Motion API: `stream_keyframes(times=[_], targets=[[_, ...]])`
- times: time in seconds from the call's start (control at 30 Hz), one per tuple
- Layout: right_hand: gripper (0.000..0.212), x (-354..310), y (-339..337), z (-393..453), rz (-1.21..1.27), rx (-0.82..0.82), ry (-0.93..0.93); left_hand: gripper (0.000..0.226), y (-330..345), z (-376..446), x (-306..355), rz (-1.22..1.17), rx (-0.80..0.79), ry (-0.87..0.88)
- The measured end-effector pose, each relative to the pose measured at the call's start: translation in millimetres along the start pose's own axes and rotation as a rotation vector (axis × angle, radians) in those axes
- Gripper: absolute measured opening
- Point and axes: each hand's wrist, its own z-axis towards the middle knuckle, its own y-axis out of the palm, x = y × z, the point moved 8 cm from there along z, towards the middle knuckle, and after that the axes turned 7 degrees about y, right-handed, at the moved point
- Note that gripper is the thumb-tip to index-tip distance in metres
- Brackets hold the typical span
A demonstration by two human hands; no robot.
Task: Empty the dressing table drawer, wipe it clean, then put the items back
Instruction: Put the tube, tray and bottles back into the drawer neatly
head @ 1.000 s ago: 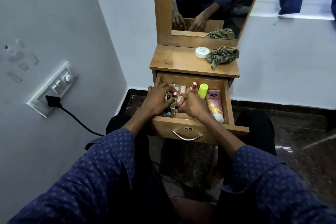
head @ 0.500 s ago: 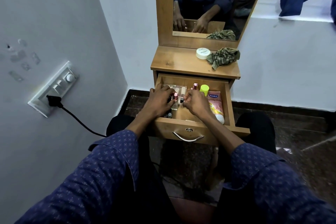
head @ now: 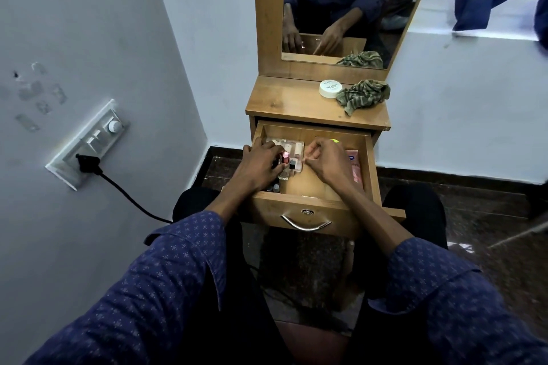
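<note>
While both hands reach into it, the pulled-out wooden drawer [head: 369, 169] of the narrow wooden dressing table [head: 284, 104] stands open, its curved metal handle [head: 305, 224] facing the person. Inside, toward the back left, sits a clear plastic organiser tray [head: 298, 157] holding small cosmetic bottles and tubes. The left hand [head: 258, 164] lies over the tray's left part with its fingers curled around a small pink-capped bottle [head: 78, 154]... the bottle [head: 286, 156] stands among the other little containers, and a few more small bottles [head: 274, 187] show just below the hand, near the drawer front. The right hand [head: 324, 161] hovers beside the tray's right edge with fingers bent inward and thumb meeting the fingertips; whether it pinches anything is too small to tell. A pink flat tube with a blue label [head: 354, 167] lies along the drawer's right side, partly hidden by that hand, and a yellow-green cap [head: 335, 141] peeks out behind the knuckles. On the tabletop rest a round white lidded jar [head: 330, 88] and, touching it on the right, a crumpled green striped cloth [head: 363, 95]. Above them the wood-framed mirror [head: 341, 3] reflects the hands and cloth.
</note>
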Motion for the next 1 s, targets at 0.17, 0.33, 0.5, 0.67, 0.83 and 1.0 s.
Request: stream_keyframes(times=[0.17, 0.33, 0.5, 0.67, 0.83, 1.0], targets=[[0.027, -15.1, -43.4, 7.7, -0.18, 0.193, -0.117, 0.033, 0.0, -0.9, -0.4, -0.014, 0.008, 0.007], [0.022, -14.5, -31.6, 19.9, -0.413, 0.061, -0.067, 0.035, 0.5, -1.2, -1.5, -0.016, 0.005, 0.005], [0.017, -14.8, -24.9, 20.0, -0.439, 0.043, -0.09, 0.038, -0.1, -1.6, -1.1, -0.013, -0.007, -0.005], [0.026, -16.8, -19.8, 21.4, -0.49, 0.005, -0.122, 0.042, 1.2, -2.1, -1.9, -0.02, -0.02, -0.012], [0.034, -19.4, -23.1, 14.6, -0.459, -0.001, -0.068, 0.046, -8.0, -3.8, 1.7, -0.113, 0.079, 0.044], [0.033, -7.2, -19.7, 0.3, -0.366, -0.107, 0.07, 0.032, -16.8, -8.1, 7.3, -0.127, 0.15, 0.077]])
